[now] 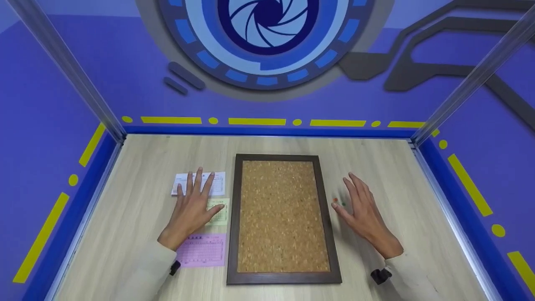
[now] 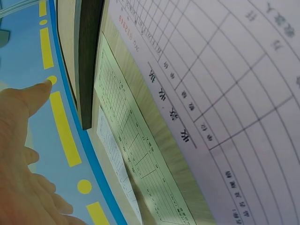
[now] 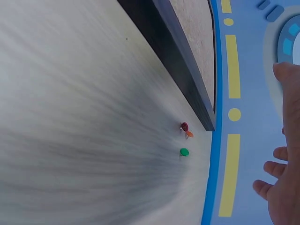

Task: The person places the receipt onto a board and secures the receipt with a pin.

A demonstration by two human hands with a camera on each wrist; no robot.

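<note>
"So what explained that pose?"

"Perhaps caution, to disturb nothing. The left hand (image 1: 190, 213) hung above the white slip (image 1: 220, 184) and green slip (image 1: 223, 216), fingers spread wide, gripping nothing; the right hand (image 1: 364, 212), thumb apart, likewise unladen, hung near the red pin (image 3: 184, 126), orange pin (image 3: 189, 134) and green pin (image 3: 184, 152)."

"And the cork board (image 1: 282, 217)?"

"It lay flat on the table (image 1: 142, 167) between them, probably so either could reach it. The pink slip (image 1: 202, 253) lined up with the other two on its left, perhaps for easy reading; the pins sat together on its right, likely against straying."
</note>
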